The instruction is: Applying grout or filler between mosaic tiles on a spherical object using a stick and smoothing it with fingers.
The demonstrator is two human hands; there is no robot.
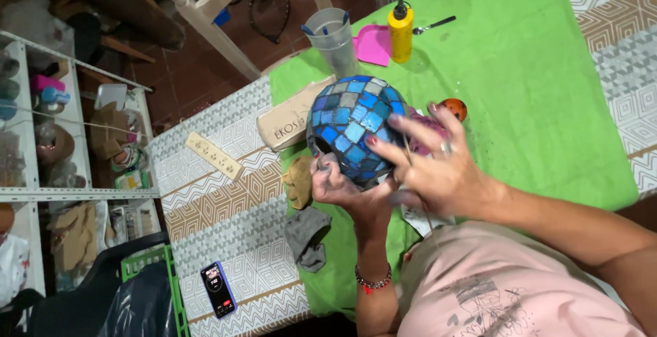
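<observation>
Right hand (pixel 438 166) grips a thin stick (pixel 406 149) against the mosaic ball (pixel 354 126); left hand (pixel 342 186) cups the ball from below over the green cloth (pixel 534 84).

Short-sleeved pale pink t-shirt (pixel 506 289) here, with a grey sketchy floral-looking print on the front. The left hand (pixel 349 190) has a beaded bracelet (pixel 373 282) in dark and red beads at the wrist, and the right hand (pixel 438 166) wears a silvery ring (pixel 445 148). Nails are painted dark red, and both forearms are bare.
</observation>
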